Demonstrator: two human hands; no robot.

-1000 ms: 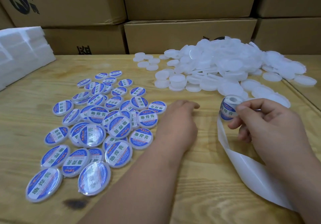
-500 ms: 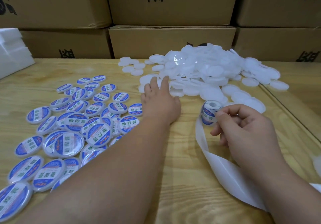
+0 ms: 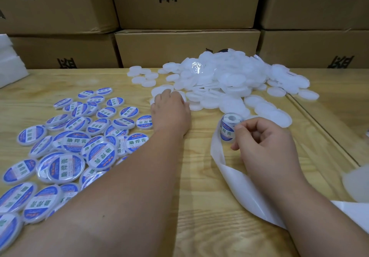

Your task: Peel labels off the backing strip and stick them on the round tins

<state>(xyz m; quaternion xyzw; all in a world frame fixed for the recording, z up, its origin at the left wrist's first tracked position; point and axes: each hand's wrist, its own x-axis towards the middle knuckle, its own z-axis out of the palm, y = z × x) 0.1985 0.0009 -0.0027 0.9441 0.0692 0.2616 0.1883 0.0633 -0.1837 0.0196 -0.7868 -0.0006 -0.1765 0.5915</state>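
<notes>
Near the table's far middle, the left hand [image 3: 169, 109] has reached over from the labelled tins [image 3: 61, 169] and now curls onto a blank tin [image 3: 159, 91] at the edge of the white pile [image 3: 229, 85], so next one's coming. Right hand [image 3: 265, 145] still pinches the label roll [image 3: 229, 126], backing strip [image 3: 239, 185] trailing toward the near right edge.

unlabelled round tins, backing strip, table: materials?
Unlabelled white round tins: look like translucent plastic rather than metal, milky, one glossy glint. White backing strip: smooth coated paper or film, curls softly. Light wooden table: pale wood, visible grain, matte.
</notes>
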